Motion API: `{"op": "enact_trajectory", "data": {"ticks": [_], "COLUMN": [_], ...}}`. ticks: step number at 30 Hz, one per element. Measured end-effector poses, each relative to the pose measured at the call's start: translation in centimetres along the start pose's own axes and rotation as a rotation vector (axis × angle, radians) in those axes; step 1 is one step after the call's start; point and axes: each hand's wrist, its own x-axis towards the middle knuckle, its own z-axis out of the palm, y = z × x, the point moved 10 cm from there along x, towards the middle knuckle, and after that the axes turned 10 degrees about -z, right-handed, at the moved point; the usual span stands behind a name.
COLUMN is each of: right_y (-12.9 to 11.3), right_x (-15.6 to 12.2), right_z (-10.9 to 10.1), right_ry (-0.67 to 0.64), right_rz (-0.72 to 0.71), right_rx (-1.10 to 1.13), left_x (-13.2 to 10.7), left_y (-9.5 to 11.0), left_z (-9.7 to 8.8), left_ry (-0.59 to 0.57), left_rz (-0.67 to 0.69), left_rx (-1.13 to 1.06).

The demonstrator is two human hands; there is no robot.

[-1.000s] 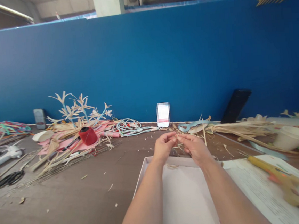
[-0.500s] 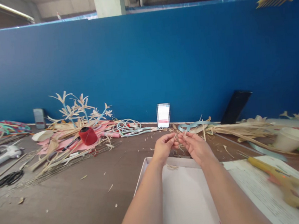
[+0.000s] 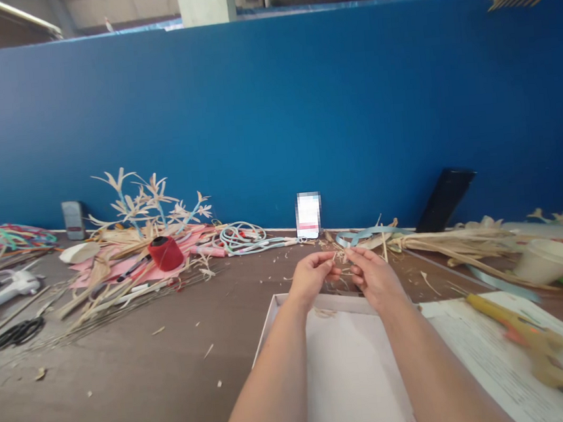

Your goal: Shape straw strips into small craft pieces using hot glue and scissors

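My left hand and my right hand meet above the far edge of a shallow white box. Both are closed in a pinch, thumb against fingers. Between the fingertips is a small pale strip of dried straw, partly hidden by the fingers, so its exact shape is unclear. A few straw bits lie inside the box near its far wall. Behind the hands, scraps litter the brown table, and a lit phone leans on the blue partition.
On the right, a yellow glue gun rests on printed paper, near a white cup and straw bundle. Leftward are a red thread spool, straw flowers, black-handled scissors and a white glue gun.
My right hand has turned slightly, its fingers curling in more around the pale strip. My left hand stays nearly in place. The view has shifted a little.
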Motion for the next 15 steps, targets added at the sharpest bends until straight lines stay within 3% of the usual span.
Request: {"op": "enact_trajectory", "data": {"ticks": [15], "right_y": [-0.43], "right_x": [-0.13], "right_z": [0.21], "right_ry": [0.012], "right_rz": [-0.023], "right_rx": [-0.028], "left_x": [-0.69], "left_y": [0.4], "left_z": [0.64], "left_ry": [-0.028], "left_rz": [-0.011], "left_rx": [0.049]}}
